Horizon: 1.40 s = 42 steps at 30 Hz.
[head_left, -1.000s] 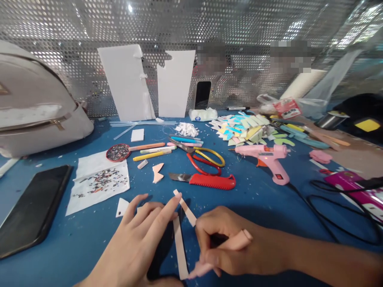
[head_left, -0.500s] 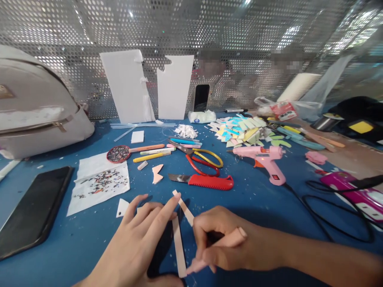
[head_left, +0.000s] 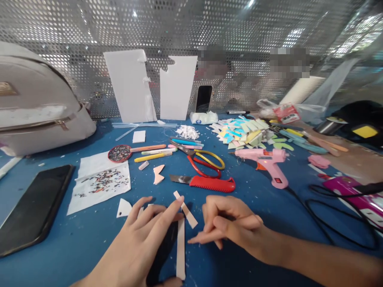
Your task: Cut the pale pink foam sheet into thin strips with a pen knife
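Note:
My left hand (head_left: 140, 239) lies flat on the blue table (head_left: 89, 247) with its fingers spread. Its forefinger tip touches a short pale pink foam strip (head_left: 187, 210) that lies at a slant. A longer pale strip (head_left: 180, 249) lies flat beside that hand, running toward me, with a dark shape next to it under the palm. My right hand (head_left: 230, 227) rests just right of the strips, fingers loosely curled together and pointing left, with nothing seen in them. A small white triangle scrap (head_left: 123, 208) lies left of my left hand.
Beyond the hands lie a red-handled knife (head_left: 209, 182), scissors (head_left: 206, 161), pens, a pink glue gun (head_left: 266, 159) with its black cable (head_left: 329, 217), and coloured foam pieces (head_left: 242, 133). Left are a black phone (head_left: 32, 209), glitter-strewn paper (head_left: 100, 183) and a grey bag (head_left: 38, 107).
My right hand has let go of the pink strip end it was pinching and lifted slightly. The long strip now lies flat. My left hand has stayed in place.

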Each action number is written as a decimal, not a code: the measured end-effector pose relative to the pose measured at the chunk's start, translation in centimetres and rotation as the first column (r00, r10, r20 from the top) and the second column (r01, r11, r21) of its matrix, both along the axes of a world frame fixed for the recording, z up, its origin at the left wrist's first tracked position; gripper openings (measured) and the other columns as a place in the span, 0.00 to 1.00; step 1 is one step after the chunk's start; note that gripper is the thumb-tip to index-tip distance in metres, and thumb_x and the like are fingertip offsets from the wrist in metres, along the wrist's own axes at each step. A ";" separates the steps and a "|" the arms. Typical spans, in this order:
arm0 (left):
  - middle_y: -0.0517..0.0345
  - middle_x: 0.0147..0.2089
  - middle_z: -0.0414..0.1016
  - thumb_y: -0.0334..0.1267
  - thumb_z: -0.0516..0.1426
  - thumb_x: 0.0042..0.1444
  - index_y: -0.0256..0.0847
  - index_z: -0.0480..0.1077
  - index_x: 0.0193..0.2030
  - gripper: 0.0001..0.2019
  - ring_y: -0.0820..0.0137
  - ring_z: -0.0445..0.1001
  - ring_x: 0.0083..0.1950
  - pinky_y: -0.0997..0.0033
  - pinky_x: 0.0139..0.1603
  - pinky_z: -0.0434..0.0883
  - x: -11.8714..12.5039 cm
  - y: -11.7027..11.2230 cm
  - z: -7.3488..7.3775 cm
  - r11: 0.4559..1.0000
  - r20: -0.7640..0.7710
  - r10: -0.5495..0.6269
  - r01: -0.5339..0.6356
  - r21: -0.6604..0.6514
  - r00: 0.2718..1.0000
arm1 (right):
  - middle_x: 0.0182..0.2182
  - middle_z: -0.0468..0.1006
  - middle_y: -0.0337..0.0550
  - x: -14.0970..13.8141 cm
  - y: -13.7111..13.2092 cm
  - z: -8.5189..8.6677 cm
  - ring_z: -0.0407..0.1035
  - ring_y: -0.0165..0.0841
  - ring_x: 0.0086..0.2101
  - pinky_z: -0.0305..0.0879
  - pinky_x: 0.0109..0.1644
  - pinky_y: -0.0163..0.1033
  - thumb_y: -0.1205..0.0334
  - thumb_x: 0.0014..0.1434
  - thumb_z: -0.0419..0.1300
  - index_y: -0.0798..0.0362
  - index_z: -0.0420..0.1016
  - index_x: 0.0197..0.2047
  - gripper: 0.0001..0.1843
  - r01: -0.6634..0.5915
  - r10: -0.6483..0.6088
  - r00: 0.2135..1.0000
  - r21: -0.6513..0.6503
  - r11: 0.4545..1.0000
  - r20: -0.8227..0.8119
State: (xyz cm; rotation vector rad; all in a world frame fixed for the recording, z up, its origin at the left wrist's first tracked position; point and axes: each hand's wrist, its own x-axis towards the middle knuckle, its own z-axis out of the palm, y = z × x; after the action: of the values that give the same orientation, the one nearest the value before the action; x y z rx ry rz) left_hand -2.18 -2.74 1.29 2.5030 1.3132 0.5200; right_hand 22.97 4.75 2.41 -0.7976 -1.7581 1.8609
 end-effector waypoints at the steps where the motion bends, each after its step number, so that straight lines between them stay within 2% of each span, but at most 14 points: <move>1: 0.63 0.68 0.71 0.33 0.65 0.52 0.49 0.29 0.78 0.58 0.59 0.67 0.68 0.56 0.75 0.48 0.0 0.0 0.0 1.000 -0.007 -0.009 0.009 0.014 1.000 | 0.28 0.73 0.40 0.1 0.1 0.0 0.69 0.29 0.25 0.64 0.29 0.33 0.38 0.69 0.58 0.54 0.67 0.32 0.27 0.033 -0.033 0.999 0.037 0.999 -0.015; 5: 0.61 0.71 0.67 0.27 0.54 0.50 0.45 0.31 0.79 0.52 0.60 0.64 0.70 0.52 0.76 0.50 0.2 -0.2 0.2 0.999 -0.005 -0.043 0.043 0.018 0.999 | 0.27 0.70 0.38 0.2 0.4 0.2 0.66 0.27 0.24 0.62 0.30 0.34 0.45 0.73 0.56 0.55 0.70 0.30 0.25 0.171 -0.154 0.984 0.212 0.962 -0.094; 9: 0.58 0.73 0.64 0.25 0.50 0.51 0.41 0.36 0.78 0.47 0.62 0.61 0.71 0.53 0.77 0.48 0.5 -0.4 0.3 0.999 0.003 -0.043 0.043 0.033 0.999 | 0.25 0.72 0.38 0.2 0.7 0.2 0.65 0.28 0.23 0.59 0.28 0.34 0.47 0.73 0.56 0.53 0.67 0.30 0.23 0.232 -0.204 0.968 0.212 0.949 -0.146; 11: 0.60 0.73 0.64 0.28 0.49 0.56 0.41 0.39 0.78 0.43 0.64 0.59 0.73 0.57 0.78 0.46 0.4 -0.3 0.2 0.996 -0.017 -0.026 0.027 0.081 1.000 | 0.24 0.72 0.38 0.2 0.8 0.1 0.65 0.28 0.23 0.58 0.28 0.34 0.47 0.73 0.56 0.53 0.65 0.30 0.22 0.241 -0.211 0.964 0.197 0.950 -0.159; 14: 0.61 0.74 0.64 0.39 0.53 0.62 0.43 0.39 0.79 0.41 0.65 0.59 0.74 0.61 0.78 0.47 0.1 0.0 -0.2 0.990 -0.036 0.011 -0.006 0.138 0.999 | 0.25 0.71 0.38 0.3 0.8 0.0 0.65 0.28 0.23 0.58 0.27 0.33 0.47 0.73 0.56 0.53 0.67 0.31 0.22 0.252 -0.219 0.960 0.197 0.947 -0.175; 17: 0.57 0.71 0.67 0.48 0.60 0.62 0.43 0.37 0.79 0.47 0.60 0.64 0.72 0.58 0.76 0.52 -0.2 0.2 -0.9 0.984 -0.024 0.045 -0.040 0.172 0.999 | 0.26 0.72 0.39 0.3 0.7 0.0 0.65 0.28 0.23 0.59 0.27 0.34 0.46 0.72 0.56 0.53 0.67 0.30 0.23 0.244 -0.214 0.962 0.186 0.952 -0.169; 19: 0.52 0.65 0.72 0.52 0.63 0.59 0.41 0.36 0.79 0.51 0.57 0.69 0.67 0.54 0.75 0.56 -0.2 0.3 -1.3 0.978 -0.005 0.043 -0.041 0.204 0.999 | 0.25 0.73 0.40 0.3 0.7 0.0 0.65 0.28 0.23 0.59 0.26 0.34 0.45 0.72 0.56 0.53 0.68 0.30 0.24 0.239 -0.214 0.966 0.179 0.955 -0.146; 21: 0.53 0.59 0.75 0.49 0.64 0.56 0.41 0.35 0.79 0.53 0.56 0.73 0.63 0.52 0.74 0.58 -0.1 0.3 -1.3 0.978 0.005 0.052 -0.052 0.200 0.999 | 0.25 0.74 0.40 0.2 0.8 0.1 0.66 0.29 0.22 0.59 0.26 0.34 0.44 0.72 0.56 0.53 0.69 0.30 0.24 0.243 -0.222 0.967 0.193 0.951 -0.125; 25: 0.61 0.49 0.75 0.34 0.55 0.61 0.47 0.36 0.78 0.43 0.62 0.75 0.55 0.47 0.75 0.52 0.6 -0.1 -0.7 0.994 0.058 0.089 -0.093 0.059 0.994 | 0.25 0.74 0.40 0.1 0.9 0.0 0.65 0.29 0.22 0.60 0.27 0.35 0.44 0.72 0.56 0.53 0.70 0.31 0.24 0.246 -0.227 0.968 0.218 0.944 -0.110; 28: 0.61 0.49 0.75 0.31 0.47 0.65 0.48 0.37 0.78 0.37 0.63 0.73 0.54 0.42 0.76 0.46 1.0 -0.4 -0.3 0.995 0.120 0.102 -0.104 0.008 0.988 | 0.26 0.74 0.40 0.1 0.9 -0.2 0.64 0.29 0.22 0.58 0.26 0.35 0.44 0.71 0.57 0.53 0.69 0.31 0.23 0.271 -0.243 0.959 0.220 0.937 -0.146; 33: 0.62 0.48 0.74 0.27 0.44 0.64 0.49 0.38 0.78 0.37 0.64 0.72 0.54 0.39 0.77 0.44 1.1 -0.5 -0.2 0.994 0.169 0.106 -0.103 -0.028 0.980 | 0.23 0.70 0.36 0.4 1.1 -0.9 0.63 0.30 0.22 0.58 0.29 0.36 0.42 0.73 0.53 0.53 0.71 0.36 0.23 0.311 -0.265 0.943 0.240 0.920 -0.203; 38: 0.64 0.47 0.75 0.26 0.43 0.67 0.49 0.40 0.77 0.34 0.68 0.72 0.55 0.42 0.79 0.43 1.0 -0.5 0.2 0.996 0.213 0.078 -0.068 -0.054 0.974 | 0.25 0.71 0.37 0.7 1.3 -1.3 0.64 0.30 0.23 0.59 0.29 0.35 0.41 0.74 0.49 0.53 0.70 0.40 0.23 0.263 -0.213 0.951 0.227 0.938 -0.224; 42: 0.66 0.47 0.77 0.24 0.42 0.67 0.49 0.39 0.77 0.34 0.73 0.74 0.54 0.50 0.80 0.43 0.9 -0.6 0.1 0.999 0.240 -0.006 0.017 -0.045 0.971 | 0.27 0.71 0.39 0.6 1.1 -0.7 0.65 0.28 0.23 0.61 0.28 0.34 0.44 0.74 0.51 0.55 0.71 0.33 0.26 0.151 -0.112 0.976 0.210 0.966 -0.186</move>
State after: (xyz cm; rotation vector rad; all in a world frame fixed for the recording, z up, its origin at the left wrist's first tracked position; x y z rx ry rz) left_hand -1.31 -3.29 1.39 2.3220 1.2038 0.7546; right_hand 23.55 5.81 1.73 -0.6300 -1.7218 1.5629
